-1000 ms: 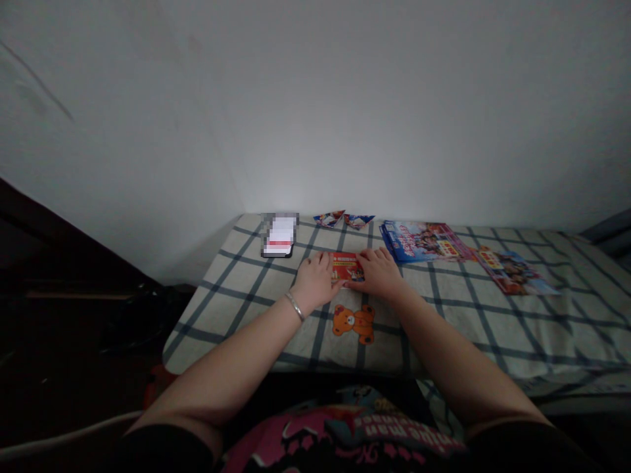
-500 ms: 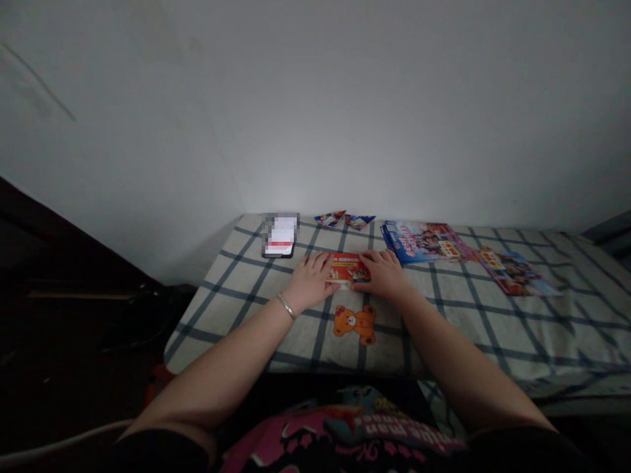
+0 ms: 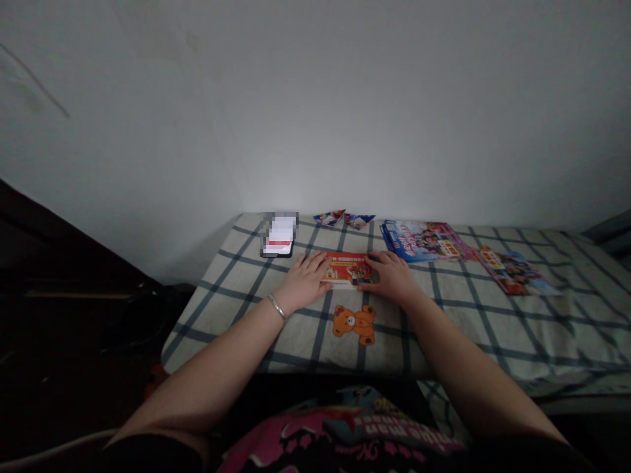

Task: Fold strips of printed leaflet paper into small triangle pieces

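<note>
A red printed leaflet [image 3: 345, 268] with small pictures and a white strip along its near edge lies on the checked cloth in front of me. My left hand [image 3: 306, 276] holds its left side, fingers over the far part and thumb at the near corner. On the right side, my right hand [image 3: 390, 276] has it the same way, between fingers and thumb. The leaflet's side edges are partly hidden under the fingers. A silver bracelet [image 3: 277, 307] is around my left wrist. Just nearer to me is an orange teddy bear picture [image 3: 353, 324].
A phone [image 3: 279, 235] with a lit, blurred screen lies at the back left. Two torn, shiny wrapper pieces [image 3: 329, 218] are by the wall. Colourful printed booklets [image 3: 426, 241] lie to the right, one more [image 3: 517, 270] beyond them. Checked cloth [image 3: 221, 315] covers the table.
My hands have moved slightly apart, the right one to the right and the left one to the left. More of the red leaflet shows between them, and it looks flatter.
</note>
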Motion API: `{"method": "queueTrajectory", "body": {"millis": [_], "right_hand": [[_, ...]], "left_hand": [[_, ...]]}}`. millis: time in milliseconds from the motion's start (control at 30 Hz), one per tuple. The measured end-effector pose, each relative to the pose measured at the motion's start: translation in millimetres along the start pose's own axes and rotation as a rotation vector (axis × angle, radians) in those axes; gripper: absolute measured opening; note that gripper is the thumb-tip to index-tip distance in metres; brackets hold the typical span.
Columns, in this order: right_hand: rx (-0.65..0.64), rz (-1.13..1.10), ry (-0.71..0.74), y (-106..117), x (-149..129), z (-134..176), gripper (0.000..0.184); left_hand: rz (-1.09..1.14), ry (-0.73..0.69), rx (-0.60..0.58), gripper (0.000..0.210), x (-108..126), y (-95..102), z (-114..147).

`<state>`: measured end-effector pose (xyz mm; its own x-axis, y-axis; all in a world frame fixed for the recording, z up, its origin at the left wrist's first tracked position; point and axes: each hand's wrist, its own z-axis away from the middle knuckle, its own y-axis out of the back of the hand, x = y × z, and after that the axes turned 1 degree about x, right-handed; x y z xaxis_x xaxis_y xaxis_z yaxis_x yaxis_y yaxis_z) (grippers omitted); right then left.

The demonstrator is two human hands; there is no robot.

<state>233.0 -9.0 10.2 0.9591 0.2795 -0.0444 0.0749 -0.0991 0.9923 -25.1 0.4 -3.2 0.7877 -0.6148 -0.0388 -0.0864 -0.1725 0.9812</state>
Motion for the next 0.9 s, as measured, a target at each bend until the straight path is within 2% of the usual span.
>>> {"method": "queueTrajectory", "body": {"millis": [267,533,733,833,900], "right_hand": [[0.020,-0.018,0.007,2.9,2.7,7.7,0.071],[0.041,-0.014,0.001,-2.8,5.2,9.8,0.068],[0.065,-0.013,0.003,-8.4,2.2,12.8,0.066],[0.098,-0.030,0.029,-5.8,-3.5,15.5,0.056],[0.115,-0.063,0.110,-0.9,-8.9,16.5,0.041]], "left_hand": [[0.023,0.005,0.004,0.051,-8.4,-5.3,9.4],[0.092,-0.073,0.030,0.049,-27.4,-12.6,16.4],[0.113,-0.083,0.058,0.048,-29.1,-13.5,17.5],[0.117,-0.078,0.061,0.048,-27.7,-14.2,18.2],[0.118,-0.068,0.070,0.047,-26.6,-12.6,17.7]]}}
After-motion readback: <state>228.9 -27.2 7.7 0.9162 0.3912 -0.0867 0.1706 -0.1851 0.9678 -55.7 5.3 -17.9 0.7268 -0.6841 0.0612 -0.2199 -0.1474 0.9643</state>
